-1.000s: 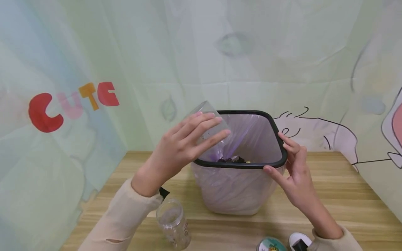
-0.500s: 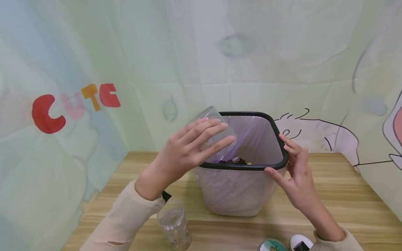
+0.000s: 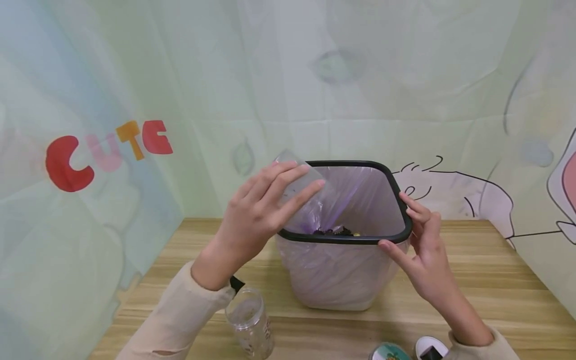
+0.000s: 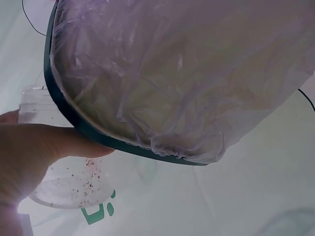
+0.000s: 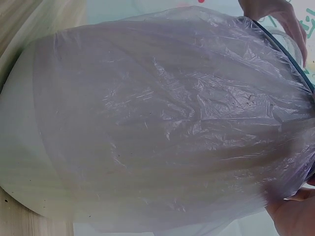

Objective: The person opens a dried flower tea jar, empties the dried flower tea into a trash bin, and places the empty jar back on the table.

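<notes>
My left hand holds a clear plastic jar tilted over the left side of a trash bin. Small dark specks cling inside the jar in the left wrist view. The bin has a black rim and a thin, purplish translucent liner. Dark scraps show inside it, their kind too small to tell. At the bin's right front corner, my right hand grips the rim, thumb in front and fingers along the side. Part of the jar is hidden behind my left fingers.
Another clear jar stands upright on the wooden table, near my left forearm. A round green lid and a white disc with a black piece lie at the front right. A printed cloth hangs behind.
The left hand with the jar shifted slightly right and down, then back to the left. My right hand has stayed on the bin's rim.
</notes>
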